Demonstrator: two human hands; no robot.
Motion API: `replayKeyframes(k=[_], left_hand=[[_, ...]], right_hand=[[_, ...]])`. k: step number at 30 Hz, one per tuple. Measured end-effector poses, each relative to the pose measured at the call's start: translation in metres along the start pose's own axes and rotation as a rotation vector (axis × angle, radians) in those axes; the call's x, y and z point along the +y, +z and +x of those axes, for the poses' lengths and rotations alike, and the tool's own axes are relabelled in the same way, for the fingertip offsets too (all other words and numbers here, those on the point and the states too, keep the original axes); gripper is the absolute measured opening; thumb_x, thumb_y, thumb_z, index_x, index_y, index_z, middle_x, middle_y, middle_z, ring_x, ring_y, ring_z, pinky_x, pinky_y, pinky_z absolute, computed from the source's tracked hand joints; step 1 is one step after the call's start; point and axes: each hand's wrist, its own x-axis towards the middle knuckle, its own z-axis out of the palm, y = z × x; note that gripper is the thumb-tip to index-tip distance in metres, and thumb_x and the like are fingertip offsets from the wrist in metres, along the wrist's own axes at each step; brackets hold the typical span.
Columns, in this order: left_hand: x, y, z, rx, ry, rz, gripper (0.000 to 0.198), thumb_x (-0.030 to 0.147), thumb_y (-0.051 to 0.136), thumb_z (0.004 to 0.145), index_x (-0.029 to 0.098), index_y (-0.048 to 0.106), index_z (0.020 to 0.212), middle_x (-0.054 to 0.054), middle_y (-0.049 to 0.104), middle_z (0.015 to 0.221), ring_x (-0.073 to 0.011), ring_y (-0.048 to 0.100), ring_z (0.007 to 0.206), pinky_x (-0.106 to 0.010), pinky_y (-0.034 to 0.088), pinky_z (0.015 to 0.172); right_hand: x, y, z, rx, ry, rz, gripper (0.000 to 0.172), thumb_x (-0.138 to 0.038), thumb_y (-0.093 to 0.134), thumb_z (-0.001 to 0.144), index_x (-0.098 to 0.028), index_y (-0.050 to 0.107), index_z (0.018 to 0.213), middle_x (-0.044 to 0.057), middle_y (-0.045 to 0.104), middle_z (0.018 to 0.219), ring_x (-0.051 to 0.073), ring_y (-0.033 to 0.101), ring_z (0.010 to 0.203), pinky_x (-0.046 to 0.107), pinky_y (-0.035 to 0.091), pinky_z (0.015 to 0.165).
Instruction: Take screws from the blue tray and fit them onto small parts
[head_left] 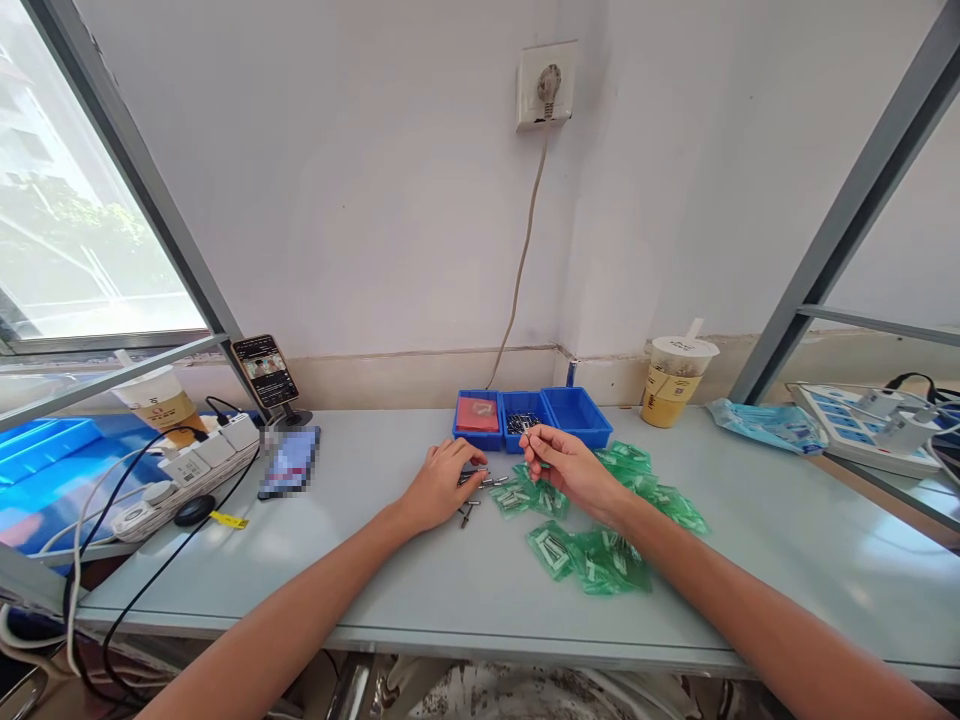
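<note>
My left hand (441,487) rests on the table over a small pile of metal screw-like parts (495,481), its fingers curved and thumb apart, touching or just above them. A few more of these parts (466,516) lie below its fingertips. My right hand (564,468) is raised in front of the blue bins, thumb and forefinger pinched together. Whatever they hold is too small to name. Green plastic packets (551,549) with small metal pieces inside lie below and right of that hand. The middle blue bin (513,401) contains small dark and silver parts.
A left blue bin (468,397) holds a red packet; a right blue bin (577,413) adjoins it. Farther out are a drink cup (670,385), a blue-white packet (766,426), a phone on a stand (265,372), another phone (289,462) and a cabled power strip (187,480).
</note>
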Motion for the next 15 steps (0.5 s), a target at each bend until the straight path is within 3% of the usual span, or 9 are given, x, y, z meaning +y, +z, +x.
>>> replayKeyframes(k=[5, 10, 15], left_hand=[[0.0021, -0.0024, 0.0003, 0.021, 0.008, -0.001, 0.016, 0.034, 0.053, 0.105, 0.024, 0.065, 0.107, -0.004, 0.068, 0.109, -0.0228, 0.059, 0.104, -0.038, 0.040, 0.091], [0.0042, -0.0048, 0.0003, 0.034, 0.000, -0.003, 0.013, 0.031, 0.055, 0.104, 0.024, 0.065, 0.105, -0.002, 0.068, 0.108, -0.0222, 0.059, 0.103, -0.037, 0.040, 0.089], [0.0039, -0.0031, 0.0004, 0.019, -0.007, 0.000, 0.013, 0.031, 0.055, 0.104, 0.024, 0.065, 0.106, -0.002, 0.068, 0.108, -0.0224, 0.059, 0.103, -0.037, 0.040, 0.089]], right_hand=[[0.0017, -0.0025, 0.0032, 0.104, -0.134, -0.279, 0.032, -0.051, 0.074, 0.087, -0.023, 0.063, 0.097, 0.001, 0.061, 0.085, 0.017, 0.058, 0.075, 0.031, 0.050, 0.067], [0.0013, -0.0009, 0.0000, 0.189, -0.297, -0.658, 0.014, -0.036, 0.068, 0.091, -0.023, 0.064, 0.091, 0.002, 0.065, 0.089, 0.019, 0.059, 0.081, 0.033, 0.048, 0.073], [-0.0012, 0.0022, -0.0021, 0.160, -0.275, -0.623, 0.016, -0.039, 0.067, 0.093, -0.023, 0.064, 0.091, 0.001, 0.063, 0.085, 0.018, 0.057, 0.076, 0.031, 0.046, 0.069]])
